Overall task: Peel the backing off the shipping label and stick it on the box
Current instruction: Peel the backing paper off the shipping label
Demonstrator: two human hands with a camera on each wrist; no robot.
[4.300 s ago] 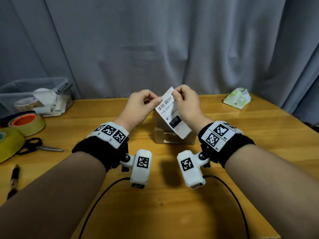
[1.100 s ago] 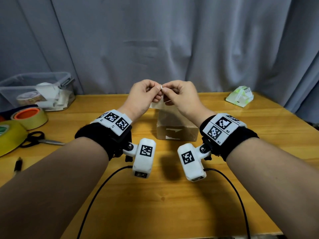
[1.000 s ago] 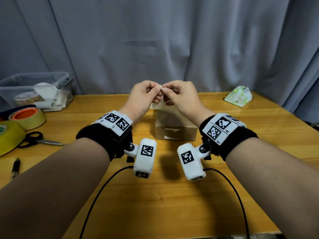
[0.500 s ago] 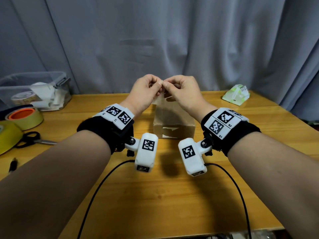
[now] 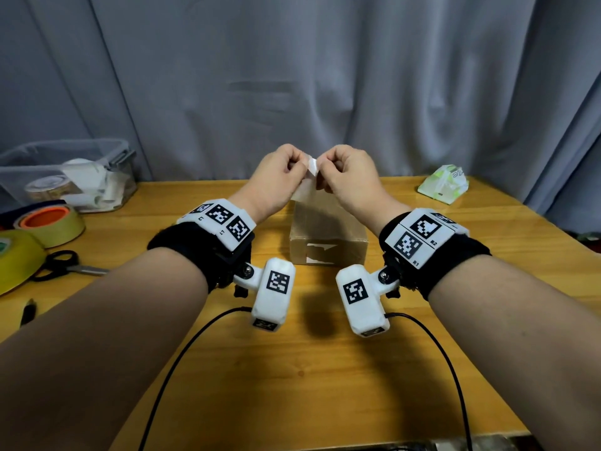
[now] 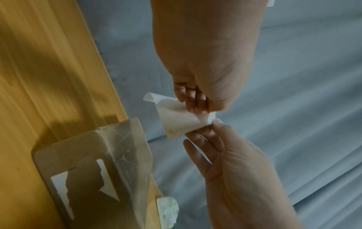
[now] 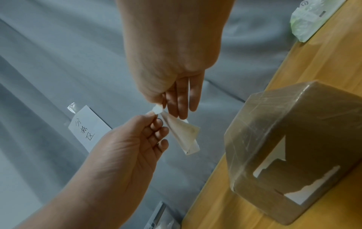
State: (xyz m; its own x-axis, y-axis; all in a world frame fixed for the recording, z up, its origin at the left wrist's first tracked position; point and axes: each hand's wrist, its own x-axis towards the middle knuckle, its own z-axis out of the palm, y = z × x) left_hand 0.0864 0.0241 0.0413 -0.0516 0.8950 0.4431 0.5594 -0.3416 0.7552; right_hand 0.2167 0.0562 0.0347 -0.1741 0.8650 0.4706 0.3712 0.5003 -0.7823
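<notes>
Label (image 5: 304, 187) print facing away, unreadable; lower part hidden behind the hands in head view. Pinching fingertips (image 5: 300, 164) concealed by knuckles. Yellow roll (image 5: 13, 265) and pen (image 5: 29, 312) cropped at left edge.

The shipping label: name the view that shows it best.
The left wrist view. There the shipping label hangs between both hands, most of its sheet showing, one corner curled. The right wrist view shows it narrower and folded. In the head view the hands hide most of it.
</notes>
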